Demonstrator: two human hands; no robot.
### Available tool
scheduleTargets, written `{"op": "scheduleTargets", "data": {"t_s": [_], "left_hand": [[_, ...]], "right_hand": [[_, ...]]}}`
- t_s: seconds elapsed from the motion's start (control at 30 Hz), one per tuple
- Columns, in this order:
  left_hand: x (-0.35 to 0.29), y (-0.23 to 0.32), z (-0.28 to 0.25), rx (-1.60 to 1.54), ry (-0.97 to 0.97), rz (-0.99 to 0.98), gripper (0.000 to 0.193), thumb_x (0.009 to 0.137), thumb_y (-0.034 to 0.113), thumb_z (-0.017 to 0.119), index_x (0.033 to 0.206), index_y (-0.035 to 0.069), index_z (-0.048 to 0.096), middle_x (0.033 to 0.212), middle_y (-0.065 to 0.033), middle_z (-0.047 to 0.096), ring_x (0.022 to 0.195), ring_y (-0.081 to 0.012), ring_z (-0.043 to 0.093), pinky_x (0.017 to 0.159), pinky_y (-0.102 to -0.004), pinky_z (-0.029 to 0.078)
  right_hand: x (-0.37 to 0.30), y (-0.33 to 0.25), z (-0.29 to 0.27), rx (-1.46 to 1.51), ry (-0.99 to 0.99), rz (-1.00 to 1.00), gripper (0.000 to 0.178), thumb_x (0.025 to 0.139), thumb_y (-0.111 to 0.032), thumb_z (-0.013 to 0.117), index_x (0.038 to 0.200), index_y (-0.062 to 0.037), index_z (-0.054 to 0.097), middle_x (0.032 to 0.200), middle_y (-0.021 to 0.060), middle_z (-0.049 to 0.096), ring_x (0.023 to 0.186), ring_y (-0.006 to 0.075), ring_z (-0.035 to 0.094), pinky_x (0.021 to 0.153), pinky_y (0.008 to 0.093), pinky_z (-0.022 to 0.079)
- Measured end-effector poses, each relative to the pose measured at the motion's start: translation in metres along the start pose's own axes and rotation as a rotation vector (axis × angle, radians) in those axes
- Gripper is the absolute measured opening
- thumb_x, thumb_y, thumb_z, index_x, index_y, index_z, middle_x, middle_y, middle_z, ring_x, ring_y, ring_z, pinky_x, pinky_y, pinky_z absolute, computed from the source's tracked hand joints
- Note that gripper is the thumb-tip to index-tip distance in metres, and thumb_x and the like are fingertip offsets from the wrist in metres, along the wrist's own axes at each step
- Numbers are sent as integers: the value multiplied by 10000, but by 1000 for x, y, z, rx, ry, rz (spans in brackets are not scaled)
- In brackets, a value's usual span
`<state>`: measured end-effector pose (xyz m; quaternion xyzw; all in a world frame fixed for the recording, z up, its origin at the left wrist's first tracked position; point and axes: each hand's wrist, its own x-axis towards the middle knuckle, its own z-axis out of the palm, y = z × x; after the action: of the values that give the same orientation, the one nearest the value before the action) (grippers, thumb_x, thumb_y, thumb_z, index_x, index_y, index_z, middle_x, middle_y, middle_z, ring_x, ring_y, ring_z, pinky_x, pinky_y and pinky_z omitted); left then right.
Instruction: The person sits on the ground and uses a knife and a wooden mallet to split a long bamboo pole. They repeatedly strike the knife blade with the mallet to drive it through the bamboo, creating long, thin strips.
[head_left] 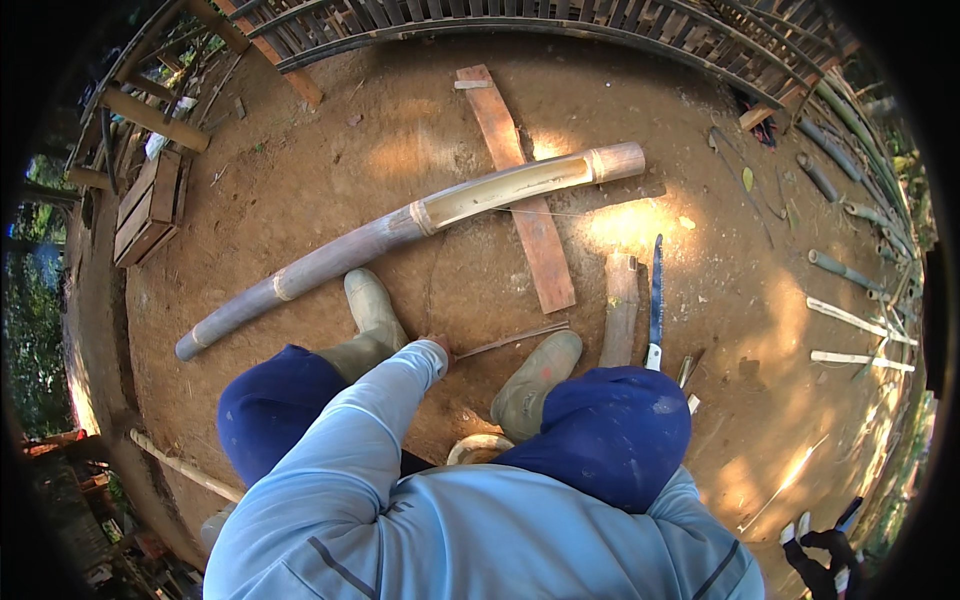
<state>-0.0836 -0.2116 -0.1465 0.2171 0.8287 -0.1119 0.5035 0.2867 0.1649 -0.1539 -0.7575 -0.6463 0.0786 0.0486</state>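
Observation:
My left hand (439,345) reaches down between my boots, its fingers curled at the left end of a thin brown bamboo strip (512,340). The sleeve and the back of the hand hide most of the grip. The strip's far end slants toward my right boot (538,385). My right hand does not show; its sleeve (683,495) passes behind my right knee. In front of me a long bamboo pole (345,252), with an opening cut along its right part, lies across a reddish wooden plank (543,255).
Right of the plank are a short log (621,310) and a handsaw (656,300) with a white handle. Bamboo pieces (840,265) lie at the far right. A wooden crate (150,212) stands at the left. A slatted bamboo structure (540,18) borders the back.

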Motion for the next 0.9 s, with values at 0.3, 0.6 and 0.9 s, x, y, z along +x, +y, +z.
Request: {"op": "scheduleTargets", "data": {"t_s": [0.3, 0.6, 0.9], "left_hand": [[-76, -31, -158, -56, 278, 136, 571, 845, 379, 583, 1300, 49, 483, 1238, -169, 573, 1170, -361, 515, 1010, -410, 395], [-191, -104, -292, 88, 485, -133, 605, 841, 420, 598, 1322, 79, 460, 1255, -172, 565, 1160, -328, 536, 1004, -393, 409], [-65, -118, -248, -26, 459, 47, 633, 786, 393, 658, 1309, 91, 467, 1243, -179, 565, 1155, -343, 534, 1001, -395, 408]], "right_hand": [[2, 30, 6, 3, -205, 153, 409, 806, -235, 608, 1126, 14, 552, 985, 267, 628, 979, 393, 610, 832, 414, 477], [15, 35, 8, 13, -291, 166, 410, 787, -236, 621, 1107, 13, 556, 972, 267, 629, 971, 396, 611, 826, 421, 477], [30, 55, -25, -87, -310, 182, 411, 769, -236, 635, 1087, 13, 560, 958, 267, 630, 963, 399, 612, 821, 427, 478]]}}
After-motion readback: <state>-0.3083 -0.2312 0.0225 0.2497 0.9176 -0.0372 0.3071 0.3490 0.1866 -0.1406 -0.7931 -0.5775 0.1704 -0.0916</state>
